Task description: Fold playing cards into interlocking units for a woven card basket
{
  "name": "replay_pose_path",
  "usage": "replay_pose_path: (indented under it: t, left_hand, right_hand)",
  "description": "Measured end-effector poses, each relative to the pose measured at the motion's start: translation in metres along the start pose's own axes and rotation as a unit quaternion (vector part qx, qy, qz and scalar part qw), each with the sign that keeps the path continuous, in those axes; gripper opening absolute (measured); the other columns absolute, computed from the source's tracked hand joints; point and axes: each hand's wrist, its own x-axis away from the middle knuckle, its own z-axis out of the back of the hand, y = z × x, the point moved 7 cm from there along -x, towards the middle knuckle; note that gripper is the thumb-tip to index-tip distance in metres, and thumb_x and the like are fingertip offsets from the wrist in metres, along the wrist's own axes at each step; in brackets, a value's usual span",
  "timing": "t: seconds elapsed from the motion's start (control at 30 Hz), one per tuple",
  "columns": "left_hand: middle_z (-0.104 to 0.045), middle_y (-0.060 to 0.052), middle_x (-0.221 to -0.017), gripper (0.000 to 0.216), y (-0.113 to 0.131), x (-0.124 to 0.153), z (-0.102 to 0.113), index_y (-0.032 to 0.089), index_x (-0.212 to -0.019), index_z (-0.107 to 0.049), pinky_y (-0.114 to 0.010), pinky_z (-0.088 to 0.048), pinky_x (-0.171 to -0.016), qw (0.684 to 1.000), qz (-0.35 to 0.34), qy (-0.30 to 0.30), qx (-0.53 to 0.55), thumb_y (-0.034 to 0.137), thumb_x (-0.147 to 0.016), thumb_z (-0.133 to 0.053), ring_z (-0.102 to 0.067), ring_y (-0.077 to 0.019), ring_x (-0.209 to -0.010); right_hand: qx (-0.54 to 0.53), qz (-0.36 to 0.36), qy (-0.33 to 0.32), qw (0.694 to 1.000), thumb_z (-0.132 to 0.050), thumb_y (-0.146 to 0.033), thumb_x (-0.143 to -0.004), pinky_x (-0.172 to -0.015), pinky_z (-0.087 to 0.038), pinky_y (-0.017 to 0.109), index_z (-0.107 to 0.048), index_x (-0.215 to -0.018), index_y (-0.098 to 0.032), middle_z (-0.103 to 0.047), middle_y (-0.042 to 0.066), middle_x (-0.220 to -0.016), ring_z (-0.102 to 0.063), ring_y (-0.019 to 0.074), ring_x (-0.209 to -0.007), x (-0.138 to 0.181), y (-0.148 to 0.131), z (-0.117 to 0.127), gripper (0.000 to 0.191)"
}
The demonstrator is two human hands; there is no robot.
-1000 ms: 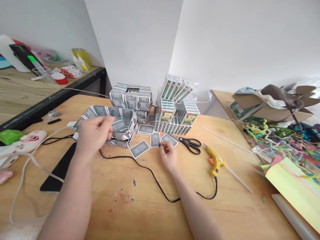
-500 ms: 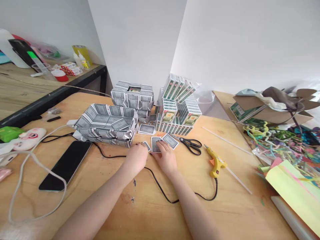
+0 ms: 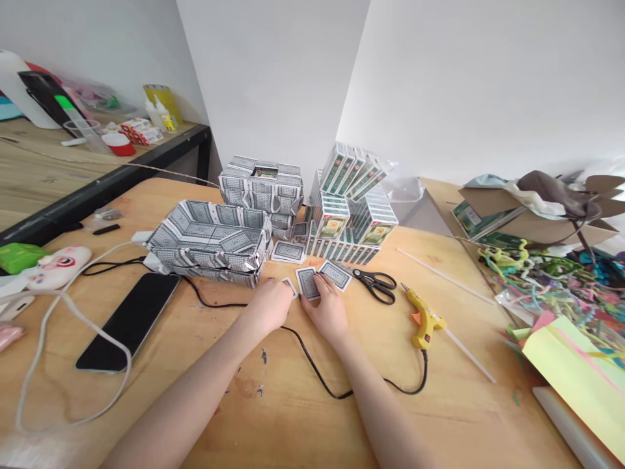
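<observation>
My left hand (image 3: 271,302) is closed, and the corner of a small playing card (image 3: 291,285) pokes out past its fingers. Beside it, my right hand (image 3: 330,315) has thumb and fingers at the lower right side of a patterned playing card (image 3: 306,282). Another face-down card (image 3: 336,275) lies just right of that one, near the fingertips. Behind the hands is a small pile of cards (image 3: 289,251). An open tray built from folded cards (image 3: 209,238) stands to the left, with a closed card-built box (image 3: 261,192) behind it.
Black scissors (image 3: 375,284) and a yellow glue gun (image 3: 424,317) lie to the right; the gun's black cord passes beneath my forearms. Boxed card decks (image 3: 361,218) are stacked at the back. A phone (image 3: 129,320) and white cable lie left, and a cluttered cardboard box (image 3: 532,212) stands right.
The card by my right hand has turned slightly and sits more tilted. Both hands stay in nearly the same place; the whole view has shifted a little.
</observation>
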Motion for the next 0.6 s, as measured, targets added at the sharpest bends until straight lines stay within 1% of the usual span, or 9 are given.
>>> replay_pose_path:
  t: [0.07,0.1,0.2,0.27,0.33,0.4,0.53,0.6]
  left_hand:
    - [-0.065,-0.015,-0.072,0.014,-0.001,0.002,0.001,0.012,-0.072,-0.065,-0.036,-0.048,-0.073,1.0,0.009,0.006,0.012,0.003,-0.063,-0.058,-0.064,-0.0286,-0.076]
    - [-0.065,-0.015,-0.073,0.016,0.0,0.003,0.0,0.011,-0.073,-0.066,-0.036,-0.048,-0.073,1.0,0.013,-0.001,-0.002,0.002,-0.064,-0.057,-0.064,-0.0282,-0.077]
    - [-0.065,-0.017,-0.077,0.023,0.007,0.003,-0.006,0.007,-0.079,-0.065,-0.037,-0.048,-0.071,0.996,0.003,-0.039,-0.084,-0.002,-0.066,-0.049,-0.064,-0.0285,-0.078]
    - [-0.065,-0.018,-0.079,0.024,0.014,0.003,-0.008,0.006,-0.08,-0.065,-0.037,-0.049,-0.071,0.991,-0.011,-0.052,-0.126,-0.004,-0.067,-0.046,-0.063,-0.0283,-0.079]
    - [-0.065,-0.018,-0.082,0.025,0.02,0.003,-0.009,0.005,-0.083,-0.064,-0.036,-0.048,-0.074,0.987,-0.019,-0.049,-0.149,-0.004,-0.068,-0.046,-0.063,-0.0275,-0.081]
    - [-0.065,-0.018,-0.082,0.027,0.023,0.002,-0.011,0.004,-0.089,-0.063,-0.037,-0.047,-0.076,0.986,-0.011,-0.043,-0.161,-0.004,-0.069,-0.046,-0.063,-0.0271,-0.081]
    - [-0.066,-0.019,-0.081,0.029,0.025,0.001,-0.015,0.001,-0.095,-0.062,-0.042,-0.044,-0.081,0.985,-0.007,-0.025,-0.172,-0.003,-0.07,-0.047,-0.064,-0.0278,-0.077]
    - [-0.065,-0.021,-0.082,0.031,0.025,-0.001,-0.017,-0.001,-0.099,-0.06,-0.042,-0.044,-0.079,0.985,-0.005,-0.013,-0.172,-0.002,-0.071,-0.048,-0.063,-0.0292,-0.078]
  right_hand:
    - [-0.019,-0.004,0.012,1.0,-0.055,-0.023,-0.072,-0.098,-0.037,0.037,-0.052,-0.116,-0.013,-0.057,0.013,-0.115,-0.044,0.0241,-0.116,-0.001,0.0,0.002,0.045]
    - [-0.024,-0.006,0.02,0.999,-0.055,-0.021,-0.071,-0.097,-0.038,0.038,-0.052,-0.115,-0.013,-0.057,0.013,-0.114,-0.044,0.0243,-0.115,-0.001,0.0,0.003,0.045]
    - [-0.015,-0.026,0.041,0.999,-0.055,-0.02,-0.068,-0.095,-0.036,0.041,-0.052,-0.115,-0.013,-0.058,0.012,-0.111,-0.044,0.0257,-0.111,0.0,0.002,0.005,0.047]
    - [0.011,-0.06,0.05,0.997,-0.058,-0.023,-0.067,-0.093,-0.034,0.044,-0.051,-0.115,-0.014,-0.057,0.011,-0.111,-0.043,0.0275,-0.108,0.001,0.005,0.006,0.05]
    - [0.04,-0.103,0.052,0.993,-0.061,-0.029,-0.066,-0.089,-0.033,0.047,-0.051,-0.115,-0.017,-0.056,0.011,-0.113,-0.041,0.0296,-0.107,0.003,0.009,0.008,0.051]
    - [0.057,-0.131,0.046,0.989,-0.061,-0.035,-0.068,-0.086,-0.032,0.047,-0.051,-0.115,-0.019,-0.054,0.011,-0.114,-0.04,0.0311,-0.107,0.005,0.011,0.008,0.051]
    - [0.065,-0.146,0.025,0.987,-0.059,-0.038,-0.071,-0.083,-0.03,0.045,-0.05,-0.115,-0.022,-0.052,0.012,-0.114,-0.039,0.0318,-0.106,0.005,0.013,0.008,0.048]
    - [0.066,-0.154,0.021,0.986,-0.059,-0.037,-0.072,-0.081,-0.03,0.045,-0.05,-0.115,-0.021,-0.053,0.012,-0.113,-0.039,0.0321,-0.105,0.005,0.015,0.007,0.047]
